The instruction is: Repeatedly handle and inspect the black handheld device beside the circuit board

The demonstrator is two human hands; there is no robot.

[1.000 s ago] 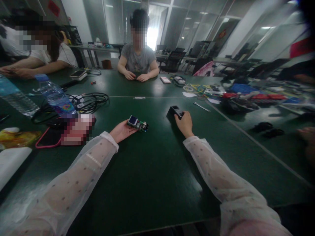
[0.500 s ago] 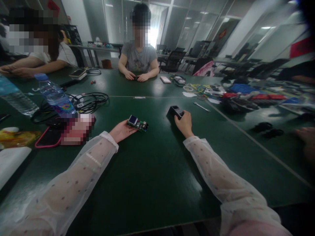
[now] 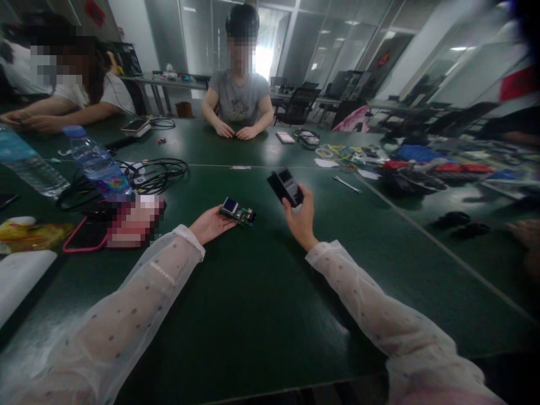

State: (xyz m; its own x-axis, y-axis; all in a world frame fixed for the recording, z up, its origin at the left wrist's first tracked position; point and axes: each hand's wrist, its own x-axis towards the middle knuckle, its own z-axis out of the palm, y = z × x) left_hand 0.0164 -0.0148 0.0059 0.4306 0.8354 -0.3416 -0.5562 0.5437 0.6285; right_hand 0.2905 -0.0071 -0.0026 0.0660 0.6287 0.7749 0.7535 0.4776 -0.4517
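My left hand (image 3: 212, 224) is closed on one end of a green circuit board (image 3: 243, 216), which carries a small dark screen in a pale frame. The board's far end, with dark connectors, points right, just over the green table (image 3: 236, 315). To the right, my right hand (image 3: 302, 216) grips a black plastic case (image 3: 287, 187) between thumb and fingers. The case is tilted, with a grey face that has a rectangular opening turned partly towards me. Board and case are apart. Most fingers of my left hand are hidden beneath the board.
Left stand two water bottles (image 3: 99, 163), with coiled black cables (image 3: 162, 171) and a red-edged phone (image 3: 86, 233) nearby. A wrench (image 3: 348, 184) lies to the right, before a heap of wires and bags (image 3: 434, 169). Across the table sits a person in grey (image 3: 240, 98).
My right hand has lifted the black case off the table and brought it left and nearer the board, turning its face towards me. My left hand and the board have barely moved.
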